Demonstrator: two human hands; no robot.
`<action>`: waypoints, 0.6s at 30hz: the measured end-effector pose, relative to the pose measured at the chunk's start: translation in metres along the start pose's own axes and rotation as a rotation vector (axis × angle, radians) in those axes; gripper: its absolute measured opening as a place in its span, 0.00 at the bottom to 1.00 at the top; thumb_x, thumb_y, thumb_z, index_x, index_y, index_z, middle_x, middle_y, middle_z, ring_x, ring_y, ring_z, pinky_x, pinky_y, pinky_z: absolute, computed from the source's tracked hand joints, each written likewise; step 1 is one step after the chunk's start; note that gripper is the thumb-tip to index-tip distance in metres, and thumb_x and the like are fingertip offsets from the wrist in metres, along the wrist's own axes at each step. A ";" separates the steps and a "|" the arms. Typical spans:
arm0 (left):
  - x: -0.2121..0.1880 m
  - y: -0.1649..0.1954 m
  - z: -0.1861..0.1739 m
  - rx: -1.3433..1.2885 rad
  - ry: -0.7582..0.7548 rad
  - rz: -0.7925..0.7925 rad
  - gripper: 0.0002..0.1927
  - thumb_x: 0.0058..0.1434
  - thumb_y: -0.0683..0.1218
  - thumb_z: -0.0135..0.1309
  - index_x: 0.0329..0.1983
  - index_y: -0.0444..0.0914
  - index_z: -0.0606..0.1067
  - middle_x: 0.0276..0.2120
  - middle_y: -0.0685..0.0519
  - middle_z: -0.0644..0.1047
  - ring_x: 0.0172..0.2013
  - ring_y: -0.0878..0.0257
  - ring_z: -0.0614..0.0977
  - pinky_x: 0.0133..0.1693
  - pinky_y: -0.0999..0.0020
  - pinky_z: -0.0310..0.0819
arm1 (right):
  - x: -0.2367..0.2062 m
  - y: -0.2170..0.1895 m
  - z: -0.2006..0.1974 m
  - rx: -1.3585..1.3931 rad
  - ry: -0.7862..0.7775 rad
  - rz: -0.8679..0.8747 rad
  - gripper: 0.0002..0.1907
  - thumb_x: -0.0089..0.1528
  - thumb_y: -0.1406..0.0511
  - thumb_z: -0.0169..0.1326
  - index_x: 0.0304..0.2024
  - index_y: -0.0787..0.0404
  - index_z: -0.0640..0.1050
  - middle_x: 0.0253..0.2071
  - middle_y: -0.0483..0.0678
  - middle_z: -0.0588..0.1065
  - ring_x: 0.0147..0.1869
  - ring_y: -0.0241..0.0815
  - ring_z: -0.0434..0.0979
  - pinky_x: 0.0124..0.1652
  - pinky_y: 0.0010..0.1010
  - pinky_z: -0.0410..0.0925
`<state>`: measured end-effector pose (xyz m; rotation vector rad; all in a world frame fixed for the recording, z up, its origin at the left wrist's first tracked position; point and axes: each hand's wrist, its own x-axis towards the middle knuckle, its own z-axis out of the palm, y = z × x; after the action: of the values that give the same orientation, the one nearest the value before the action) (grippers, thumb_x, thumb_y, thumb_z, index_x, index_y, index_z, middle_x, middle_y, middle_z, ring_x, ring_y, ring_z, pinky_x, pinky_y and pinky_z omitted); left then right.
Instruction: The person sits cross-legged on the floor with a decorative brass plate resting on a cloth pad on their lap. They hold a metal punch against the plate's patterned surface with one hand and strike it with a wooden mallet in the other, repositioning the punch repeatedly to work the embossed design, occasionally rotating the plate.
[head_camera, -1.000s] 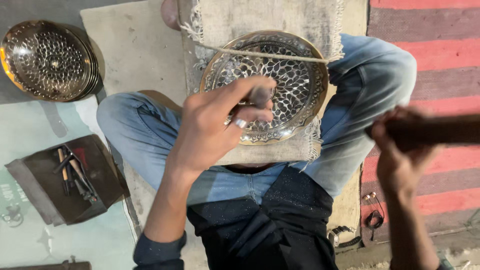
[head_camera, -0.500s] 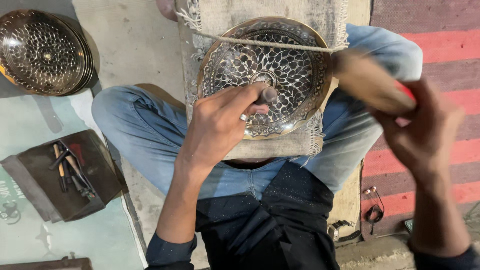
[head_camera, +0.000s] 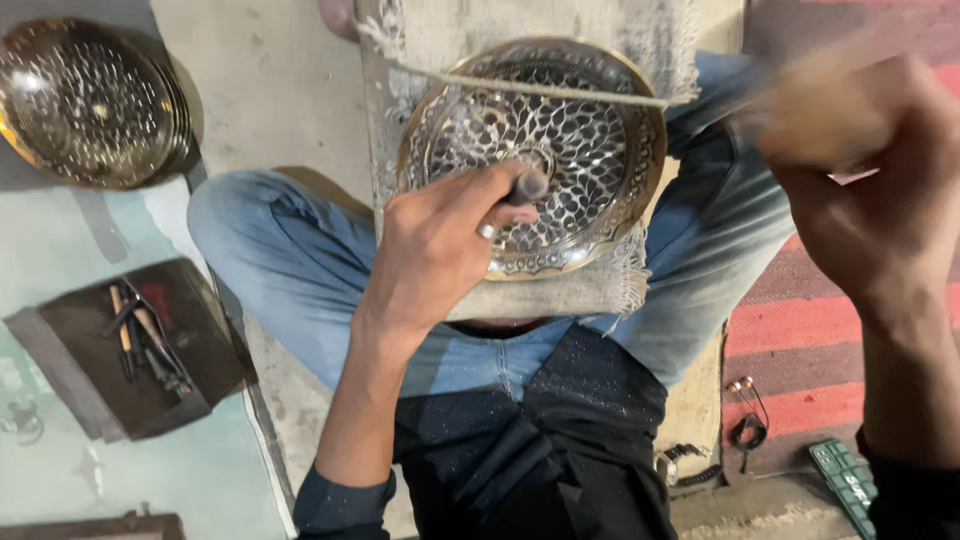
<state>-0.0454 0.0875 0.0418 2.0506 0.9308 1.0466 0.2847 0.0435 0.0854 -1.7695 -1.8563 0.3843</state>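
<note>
— Both hands are busy over one engraved metal plate (head_camera: 590, 170), aren't they?

— Yes. It lies on a fringed cloth (head_camera: 560, 295) across the person's lap, with a cord (head_camera: 540, 90) stretched over its upper part. The left hand (head_camera: 435, 255) has its fingers closed around a short punch (head_camera: 525, 185), tip set near the plate's centre. The right hand (head_camera: 870, 190) is raised to the side, fingers wrapped on a blurred hammer handle (head_camera: 800, 100).

— How far along does the engraving look?

— Most of the face already carries a dense leaf pattern, and the rim band is worked too; I judge only fine touches around the centre remain, though glare hides detail.

— Any room to move?

— The plate's lower edge sits close to the cloth's fringe. To the left, bare floor separates the knee from a dark tray of tools (head_camera: 140, 345), and a stack of similar plates (head_camera: 95, 100) stands well apart at the upper left. A striped mat (head_camera: 800, 340) lies on the right.
</note>
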 end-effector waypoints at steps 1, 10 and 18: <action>0.000 0.000 0.000 0.001 0.003 0.015 0.13 0.66 0.33 0.60 0.52 0.34 0.77 0.43 0.50 0.84 0.44 0.61 0.88 0.42 0.73 0.87 | 0.001 0.003 0.000 -0.047 -0.010 -0.055 0.11 0.70 0.77 0.64 0.46 0.67 0.72 0.44 0.50 0.73 0.44 0.39 0.76 0.46 0.25 0.69; -0.003 0.000 -0.002 0.080 0.014 0.033 0.14 0.64 0.33 0.60 0.52 0.33 0.77 0.42 0.50 0.84 0.44 0.59 0.88 0.44 0.69 0.87 | 0.013 0.002 -0.001 -0.082 -0.010 -0.225 0.09 0.70 0.81 0.60 0.43 0.69 0.73 0.42 0.54 0.74 0.43 0.44 0.75 0.45 0.28 0.68; -0.004 0.001 -0.002 0.047 0.029 0.049 0.12 0.66 0.34 0.61 0.52 0.33 0.76 0.43 0.49 0.84 0.44 0.59 0.88 0.43 0.70 0.86 | 0.027 -0.013 0.007 0.016 -0.025 -0.297 0.11 0.69 0.85 0.59 0.39 0.69 0.75 0.41 0.56 0.74 0.43 0.48 0.74 0.45 0.30 0.67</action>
<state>-0.0485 0.0837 0.0420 2.1113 0.9319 1.0922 0.2702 0.0695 0.0922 -1.4533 -2.0879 0.3072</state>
